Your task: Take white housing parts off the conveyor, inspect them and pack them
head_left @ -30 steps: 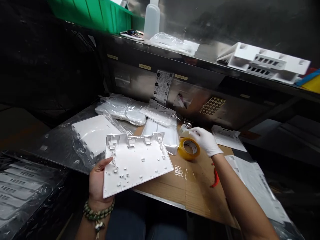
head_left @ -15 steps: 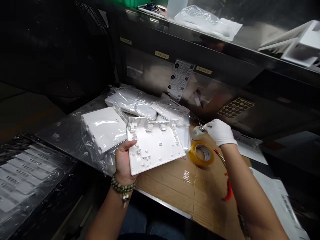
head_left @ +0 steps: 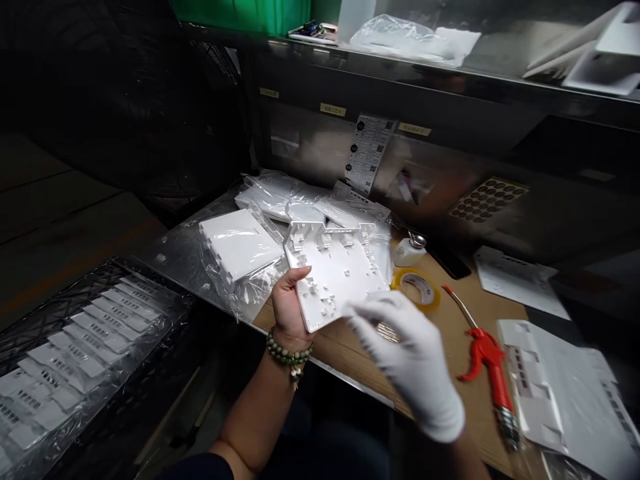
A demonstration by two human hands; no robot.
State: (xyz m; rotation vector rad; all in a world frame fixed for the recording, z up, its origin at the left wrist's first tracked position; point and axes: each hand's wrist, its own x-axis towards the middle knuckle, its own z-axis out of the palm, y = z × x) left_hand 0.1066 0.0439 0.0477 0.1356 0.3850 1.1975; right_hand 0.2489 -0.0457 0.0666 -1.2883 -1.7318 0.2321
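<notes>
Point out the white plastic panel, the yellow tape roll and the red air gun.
white plastic panel point(head_left: 336, 277): head view, ribbed inner face.
yellow tape roll point(head_left: 429, 303): head view, right rim.
red air gun point(head_left: 487, 357): head view, red body.

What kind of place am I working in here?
Probably a factory assembly or packing bench: bagged white plastic housings, a tray of identical parts, a red air blow gun and tape roll on cardboard.

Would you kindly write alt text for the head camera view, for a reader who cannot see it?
A bare left hand with a green bead bracelet holds a flat white plastic panel over a cardboard-covered bench, while the white-gloved right hand, blurred, is at the panel's near edge. Behind lie a yellow tape roll, a red air blow gun and bagged white plastic parts.
</notes>
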